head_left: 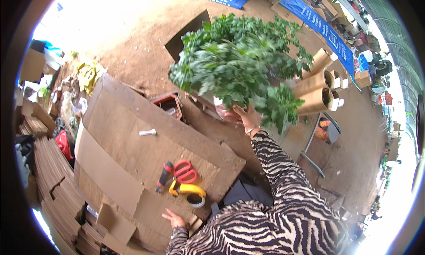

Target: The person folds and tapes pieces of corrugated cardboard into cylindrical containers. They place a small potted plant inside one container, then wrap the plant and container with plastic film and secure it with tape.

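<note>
My right hand (248,117) reaches out over the far side of the wooden table and grips a leafy green plant (239,60) at its base; the leaves are smeared by motion, and what lies under the fingers is partly hidden. More leafy plants (279,33) crowd behind it. Low over the near table edge, my left hand (176,219) is open with fingers spread, holding nothing, close to a cardboard sheet (155,210). Just beyond it lie a yellow tape dispenser (188,190), red-handled scissors (186,171) and a red-and-black handled tool (164,175).
A small white tube-shaped piece (147,132) rests on the wooden table (133,117). Flattened cardboard (53,179) is stacked at left. Past the table sits a reddish plastic crate (170,104). Rolled brown cardboard tubes (314,86) stand right of the plants, near a blue banner (323,29).
</note>
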Tool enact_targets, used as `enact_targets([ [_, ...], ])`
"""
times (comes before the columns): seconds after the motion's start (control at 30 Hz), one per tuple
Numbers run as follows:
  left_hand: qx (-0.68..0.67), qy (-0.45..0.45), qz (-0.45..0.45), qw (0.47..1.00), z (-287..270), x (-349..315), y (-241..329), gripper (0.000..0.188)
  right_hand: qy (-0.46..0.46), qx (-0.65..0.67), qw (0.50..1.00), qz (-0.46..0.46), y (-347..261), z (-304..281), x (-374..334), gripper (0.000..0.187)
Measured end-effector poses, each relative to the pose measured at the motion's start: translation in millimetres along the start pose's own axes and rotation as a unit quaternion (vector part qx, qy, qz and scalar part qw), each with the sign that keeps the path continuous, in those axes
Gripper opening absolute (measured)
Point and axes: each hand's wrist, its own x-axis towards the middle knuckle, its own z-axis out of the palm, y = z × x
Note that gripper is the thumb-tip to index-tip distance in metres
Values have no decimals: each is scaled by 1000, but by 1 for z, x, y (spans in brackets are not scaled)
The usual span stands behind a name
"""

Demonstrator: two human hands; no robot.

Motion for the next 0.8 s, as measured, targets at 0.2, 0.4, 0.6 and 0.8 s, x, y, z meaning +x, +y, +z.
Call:
enact_targets([
  [0.2, 64, -53, -56, 995, -17, -4, 19, 140, 104, 74, 990, -54, 67, -37, 100, 71],
  [0.4, 72, -52, -61, 994, -9, -1, 20, 144, 221, 160, 959, 73, 73, -39, 156, 79],
  [0.6, 50, -33, -42, 997, -11, -12, 20, 141, 259, 221, 938, 59, 82, -30, 191, 72],
  [0.8, 57, -30, -41, 997, -8, -2, 16, 137, 277, 295, 906, 123, 169, -67, 206, 50],
])
